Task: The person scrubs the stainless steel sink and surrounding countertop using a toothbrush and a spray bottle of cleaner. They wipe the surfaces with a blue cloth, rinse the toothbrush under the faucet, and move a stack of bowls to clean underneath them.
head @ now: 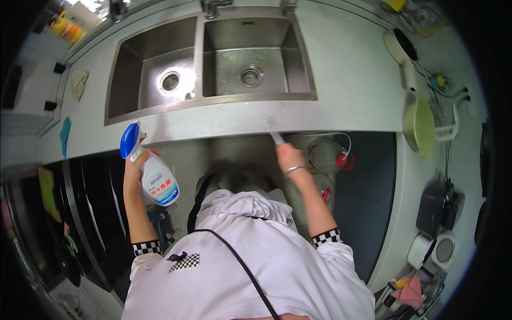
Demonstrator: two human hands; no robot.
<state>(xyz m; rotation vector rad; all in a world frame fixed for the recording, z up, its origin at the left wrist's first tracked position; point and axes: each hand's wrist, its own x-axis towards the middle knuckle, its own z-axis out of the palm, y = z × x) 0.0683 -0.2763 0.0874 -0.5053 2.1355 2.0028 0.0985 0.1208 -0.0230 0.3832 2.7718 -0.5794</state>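
My left hand (135,164) grips a white spray bottle (162,182) by its neck, under the blue trigger head (129,141). The bottle leans, its base towards the lower right, and bears printed writing. My right hand (291,158) is closed around the pale handle of a slim tool (277,138). The tool's far end meets the front edge of the white countertop (352,76), where its shape is too faint to tell. Beyond both hands lies a steel double sink (199,64), with a drain visible in each basin.
A beige cloth (80,85) and a teal cloth (65,136) lie on the left counter. At right are a white-handled pan (409,74) and a green colander-like bowl (419,124). Large clear jugs with red caps (326,156) stand below the counter. A faucet (214,8) rises behind the sink.
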